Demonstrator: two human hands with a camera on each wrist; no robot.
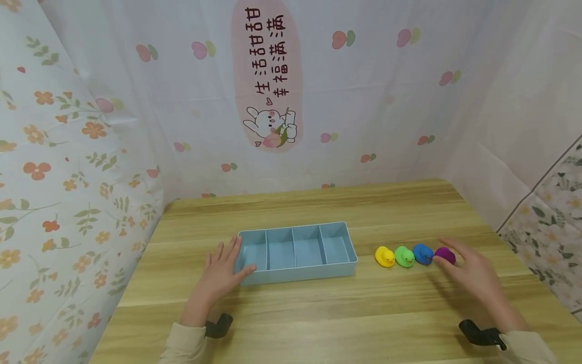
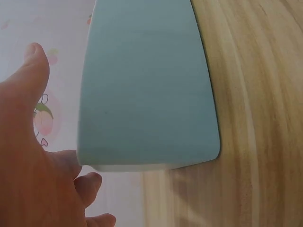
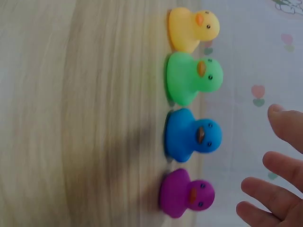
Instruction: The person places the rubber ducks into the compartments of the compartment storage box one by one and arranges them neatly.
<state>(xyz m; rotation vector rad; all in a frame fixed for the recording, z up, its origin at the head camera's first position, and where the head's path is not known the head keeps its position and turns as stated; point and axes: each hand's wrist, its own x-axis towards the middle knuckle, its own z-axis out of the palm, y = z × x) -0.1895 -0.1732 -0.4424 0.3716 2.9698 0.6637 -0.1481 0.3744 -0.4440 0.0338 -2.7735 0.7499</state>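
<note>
A light blue tray point(image 1: 297, 274) with several compartments in a row rests on the table. At its left end is my left hand point(image 1: 221, 271), its index finger along the end wall and its thumb by the front rim. In the left wrist view the fingertips point(image 2: 90, 187) show beside the tray's corner point(image 2: 151, 94). To the right, a yellow duck point(image 1: 385, 257), a green duck point(image 1: 404, 257), a blue duck point(image 1: 423, 254) and a purple duck point(image 1: 445, 255) stand in a row. My right hand point(image 1: 471, 270) hovers around the purple duck, thumb and fingers spread, holding nothing.
The wooden table point(image 1: 309, 318) extends in front of the tray and ducks. A white printed cloth point(image 1: 373, 101) hangs behind the table, and a floral curtain point(image 1: 82, 177) hangs along the left side. A black strap mount point(image 1: 479, 333) sits at my right wrist.
</note>
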